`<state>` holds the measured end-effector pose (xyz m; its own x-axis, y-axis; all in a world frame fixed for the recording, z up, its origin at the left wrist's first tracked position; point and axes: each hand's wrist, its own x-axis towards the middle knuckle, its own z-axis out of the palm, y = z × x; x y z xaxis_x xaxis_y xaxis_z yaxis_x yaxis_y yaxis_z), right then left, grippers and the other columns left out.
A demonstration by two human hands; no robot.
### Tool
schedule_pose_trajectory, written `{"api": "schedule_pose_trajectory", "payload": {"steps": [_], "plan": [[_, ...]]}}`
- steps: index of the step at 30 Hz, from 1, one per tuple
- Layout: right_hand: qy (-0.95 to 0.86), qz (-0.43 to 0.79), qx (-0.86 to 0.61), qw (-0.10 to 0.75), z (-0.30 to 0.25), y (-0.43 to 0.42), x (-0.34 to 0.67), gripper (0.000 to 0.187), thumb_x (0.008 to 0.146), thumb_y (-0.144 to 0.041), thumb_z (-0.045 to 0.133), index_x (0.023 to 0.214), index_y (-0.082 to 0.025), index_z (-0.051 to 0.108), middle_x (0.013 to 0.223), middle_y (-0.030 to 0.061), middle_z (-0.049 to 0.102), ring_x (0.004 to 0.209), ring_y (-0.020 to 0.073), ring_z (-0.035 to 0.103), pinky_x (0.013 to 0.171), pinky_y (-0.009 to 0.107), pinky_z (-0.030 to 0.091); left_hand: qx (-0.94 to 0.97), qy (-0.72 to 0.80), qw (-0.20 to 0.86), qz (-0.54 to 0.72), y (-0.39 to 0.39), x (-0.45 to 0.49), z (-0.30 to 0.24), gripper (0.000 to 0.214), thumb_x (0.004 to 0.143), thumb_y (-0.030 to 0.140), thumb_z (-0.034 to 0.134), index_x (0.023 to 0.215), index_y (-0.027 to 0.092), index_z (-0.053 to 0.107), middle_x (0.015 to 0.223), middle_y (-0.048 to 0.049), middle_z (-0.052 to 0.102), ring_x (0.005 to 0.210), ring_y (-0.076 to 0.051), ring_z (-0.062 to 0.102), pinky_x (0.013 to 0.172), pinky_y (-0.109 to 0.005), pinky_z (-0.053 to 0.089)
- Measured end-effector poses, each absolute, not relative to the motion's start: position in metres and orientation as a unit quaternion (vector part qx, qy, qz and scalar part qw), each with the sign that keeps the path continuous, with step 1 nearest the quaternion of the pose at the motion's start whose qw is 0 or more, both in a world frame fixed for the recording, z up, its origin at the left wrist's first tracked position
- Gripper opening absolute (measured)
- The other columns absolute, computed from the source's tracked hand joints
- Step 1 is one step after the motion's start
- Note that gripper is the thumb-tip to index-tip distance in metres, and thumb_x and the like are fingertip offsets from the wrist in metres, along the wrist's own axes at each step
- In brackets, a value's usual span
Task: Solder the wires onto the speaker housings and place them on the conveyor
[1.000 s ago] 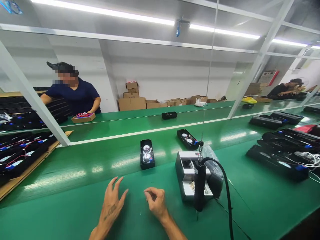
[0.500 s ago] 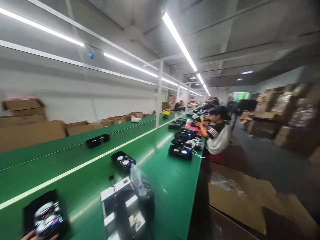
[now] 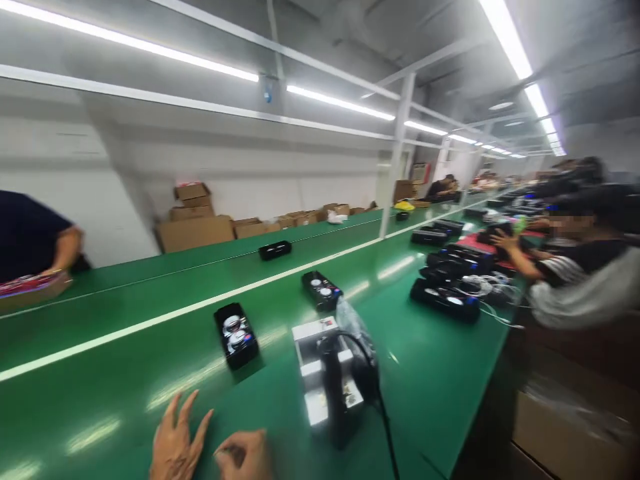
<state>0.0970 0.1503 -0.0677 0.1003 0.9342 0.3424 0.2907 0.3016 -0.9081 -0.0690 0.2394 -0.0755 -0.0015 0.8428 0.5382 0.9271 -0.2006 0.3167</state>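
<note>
My left hand (image 3: 176,441) is at the bottom of the head view, fingers spread over the green tabletop, holding nothing. Beside it, my right hand (image 3: 246,455) is curled with thumb and finger pinched; whatever may be between them is too small or blurred to make out. Beyond my hands lies a black speaker unit (image 3: 236,337) with two round silver drivers, touched by neither hand. To the right of my hands stands a white-edged box (image 3: 313,403), with a blurred black corded tool (image 3: 333,380) over it. A clear plastic bag (image 3: 356,327) sits against the box.
Another black speaker (image 3: 321,291) lies behind the box; one more (image 3: 275,250) rests across the white line. Several black units (image 3: 445,300) and white cables (image 3: 487,287) crowd the right, near a co-worker (image 3: 575,260). Another person (image 3: 37,233) stands far left. Cartons (image 3: 197,233) line the wall.
My view has turned left, bringing the person at left into sight. The near speaker, earlier touched by a hand, now lies released on the table. Both my hands now show at the bottom.
</note>
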Motion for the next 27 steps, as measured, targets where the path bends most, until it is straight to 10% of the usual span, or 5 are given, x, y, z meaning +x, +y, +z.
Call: {"api": "schedule_pose_trajectory", "payload": {"steps": [5,27], "plan": [[-0.592,0.344,-0.495,0.535,-0.057,0.147,0.11,0.036,0.089,-0.047,0.06,0.077,-0.019,0.079,0.058,0.0036,0.072,0.051,0.0177,0.066,0.053,0.025,0.048,-0.702,-0.7,0.084,-0.101,0.184,-0.05,-0.062,0.049,0.1,0.041,0.042,0.144,0.033,0.061,0.156,-0.0092,0.054,0.15,-0.044,0.04,0.113,-0.081,0.028],[-0.616,0.364,-0.483,0.505,-0.042,0.141,0.129,0.039,0.088,-0.051,0.059,0.08,-0.018,0.079,0.057,0.0035,0.069,0.051,0.0174,0.064,0.053,0.025,0.049,-0.685,-0.716,0.042,-0.128,0.157,-0.038,-0.046,0.063,0.105,0.056,0.033,0.157,0.023,0.045,0.165,-0.0069,0.042,0.156,-0.034,0.031,0.127,-0.061,0.024]]}}
